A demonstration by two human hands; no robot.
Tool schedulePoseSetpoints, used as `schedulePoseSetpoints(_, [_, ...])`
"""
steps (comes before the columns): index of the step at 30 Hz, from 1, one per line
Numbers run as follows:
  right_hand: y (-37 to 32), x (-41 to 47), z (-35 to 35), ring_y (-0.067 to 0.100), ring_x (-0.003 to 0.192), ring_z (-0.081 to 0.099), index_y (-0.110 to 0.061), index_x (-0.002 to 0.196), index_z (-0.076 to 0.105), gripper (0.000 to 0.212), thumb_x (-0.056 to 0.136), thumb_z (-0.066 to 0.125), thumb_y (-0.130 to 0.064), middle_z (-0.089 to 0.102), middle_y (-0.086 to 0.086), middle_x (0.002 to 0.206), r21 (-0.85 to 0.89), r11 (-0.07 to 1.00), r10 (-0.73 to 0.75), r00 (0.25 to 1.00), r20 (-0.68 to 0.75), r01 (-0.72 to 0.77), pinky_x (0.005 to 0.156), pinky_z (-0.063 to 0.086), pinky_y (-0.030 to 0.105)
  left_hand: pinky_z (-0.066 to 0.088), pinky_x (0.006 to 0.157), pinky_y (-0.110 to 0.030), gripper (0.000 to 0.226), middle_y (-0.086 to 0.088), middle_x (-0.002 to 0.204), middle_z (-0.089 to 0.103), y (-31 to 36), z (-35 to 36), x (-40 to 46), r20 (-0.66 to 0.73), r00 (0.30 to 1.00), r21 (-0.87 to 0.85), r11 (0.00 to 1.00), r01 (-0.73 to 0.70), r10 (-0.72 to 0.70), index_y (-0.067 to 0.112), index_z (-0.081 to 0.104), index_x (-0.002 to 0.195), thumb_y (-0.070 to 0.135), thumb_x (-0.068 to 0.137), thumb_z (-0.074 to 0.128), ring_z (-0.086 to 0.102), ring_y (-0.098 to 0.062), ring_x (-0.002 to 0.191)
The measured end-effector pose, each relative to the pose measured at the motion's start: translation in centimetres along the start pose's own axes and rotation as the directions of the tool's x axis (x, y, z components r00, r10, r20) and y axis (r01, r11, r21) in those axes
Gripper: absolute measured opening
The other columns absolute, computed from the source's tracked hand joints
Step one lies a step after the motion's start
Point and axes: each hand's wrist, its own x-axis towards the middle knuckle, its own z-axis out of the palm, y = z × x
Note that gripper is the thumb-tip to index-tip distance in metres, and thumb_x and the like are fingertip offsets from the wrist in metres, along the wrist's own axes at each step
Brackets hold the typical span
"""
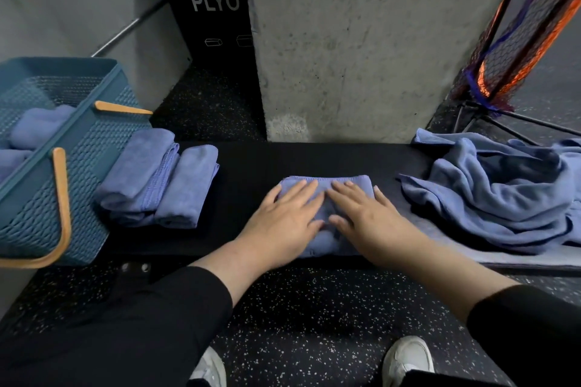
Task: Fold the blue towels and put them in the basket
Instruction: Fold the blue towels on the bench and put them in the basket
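Head view: a small folded blue towel (327, 195) lies at the middle of a black bench (245, 198), its stitched hem running along the far edge. The left hand (283, 223) and right hand (364, 220) rest flat on it side by side, fingers straight and spread. Two folded towels (157, 179) lie at the left, just beside a teal basket (91, 166) that already holds more folded towels (37, 129). A crumpled pile of unfolded towels (503, 192) lies at the right.
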Motion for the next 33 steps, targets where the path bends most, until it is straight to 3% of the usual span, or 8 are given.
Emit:
schedulePoseSetpoints(3, [1.5,-1.0,1.1,0.001,0.150,-0.015,-0.034,0.159,-0.004,0.087,0.083,-0.011,-0.076,-0.016,-0.020,0.163,-0.109,0.994,0.048,0.989,0.139,-0.033,0.125,-0.001,0.046,-0.001,0.125,-0.048,0.067,0.012,0.168,-0.012,-0.5,0.2,-0.7,0.110,0.993,0.000,0.999,0.034,-0.034,0.027,0.001,0.161,0.056,0.103,0.016,-0.016,-0.004,0.152])
schedulePoseSetpoints(8, [3.4,-1.5,0.5,-0.002,0.147,-0.022,-0.032,0.159,-0.008,0.094,0.078,-0.015,-0.080,-0.020,-0.022,0.161,-0.085,0.994,0.076,0.986,0.150,-0.064,0.125,-0.003,0.046,-0.003,0.125,-0.049,0.078,0.015,0.166,-0.018,-1.9,0.0,-1.6,0.155,0.985,-0.028,0.997,0.075,-0.070,0.025,-0.005,0.161,0.066,0.096,0.010,-0.022,-0.002,0.150])
schedulePoseSetpoints(12, [3.9,-2.4,-0.8,0.005,0.152,0.014,-0.031,0.153,0.035,0.080,0.089,0.013,-0.074,0.022,-0.014,0.164,-0.021,0.999,-0.029,0.999,0.014,0.029,0.123,0.014,0.052,-0.001,0.126,-0.044,0.083,0.008,0.169,0.006,-2.6,-0.2,-2.6,0.043,0.996,-0.060,0.995,0.076,-0.074,0.021,0.020,0.160,0.068,0.093,0.007,-0.004,-0.003,0.154])
schedulePoseSetpoints(15, [4.3,-3.7,-0.8,0.013,0.126,0.052,-0.031,0.127,0.060,0.057,0.092,0.043,-0.072,0.054,-0.011,0.135,-0.035,0.970,-0.244,0.958,-0.151,0.242,0.107,0.039,0.046,0.010,0.124,-0.040,0.080,0.005,0.159,0.037,-2.6,-0.4,-3.9,-0.097,0.995,-0.057,0.998,-0.019,0.013,0.024,0.046,0.149,0.072,0.092,0.016,0.027,-0.008,0.149])
schedulePoseSetpoints(20, [4.5,-4.2,0.3,0.014,0.124,0.053,-0.028,0.126,0.059,0.051,0.086,0.059,-0.060,0.053,-0.011,0.133,-0.034,0.964,-0.267,0.955,-0.125,0.265,0.107,0.040,0.042,0.005,0.125,-0.041,0.081,0.008,0.163,0.023,-1.9,-0.5,-4.6,-0.014,0.998,-0.022,0.998,-0.054,0.054,0.032,0.033,0.155,0.079,0.090,0.029,0.012,-0.008,0.151])
schedulePoseSetpoints(24, [3.6,-3.7,-0.4,0.010,0.108,0.060,-0.026,0.112,0.063,0.032,0.091,0.049,-0.046,0.064,-0.016,0.116,0.019,0.981,-0.186,0.960,-0.211,0.195,0.099,0.039,0.031,0.010,0.124,-0.042,0.081,0.008,0.160,0.029,-1.5,-0.5,-4.5,-0.052,0.997,-0.019,0.998,-0.064,0.063,0.030,0.036,0.154,0.077,0.088,0.043,0.019,-0.009,0.150])
schedulePoseSetpoints(28, [3.1,-3.7,-1.4,0.009,0.096,0.058,-0.026,0.108,0.060,0.038,0.092,0.041,-0.055,0.066,-0.016,0.099,0.060,0.987,-0.132,0.970,-0.203,0.147,0.093,0.034,0.025,0.027,0.112,-0.031,0.033,0.018,0.124,0.058,-1.5,-0.7,-4.3,-0.203,0.979,-0.152,0.986,-0.067,0.035,0.032,0.060,0.122,0.040,0.090,0.060,0.048,-0.004,0.120])
schedulePoseSetpoints(33, [2.9,-3.9,-2.2,0.000,0.092,0.055,-0.037,0.113,0.052,0.039,0.086,0.054,-0.066,0.061,-0.024,0.099,0.079,0.990,-0.107,0.986,-0.130,0.118,0.088,0.041,0.027,0.048,0.081,-0.031,0.019,0.019,0.085,0.063,-2.1,-2.2,-4.1,-0.065,0.986,-0.412,0.904,0.116,-0.156,0.039,0.056,0.094,0.056,0.086,0.057,0.056,-0.011,0.089])
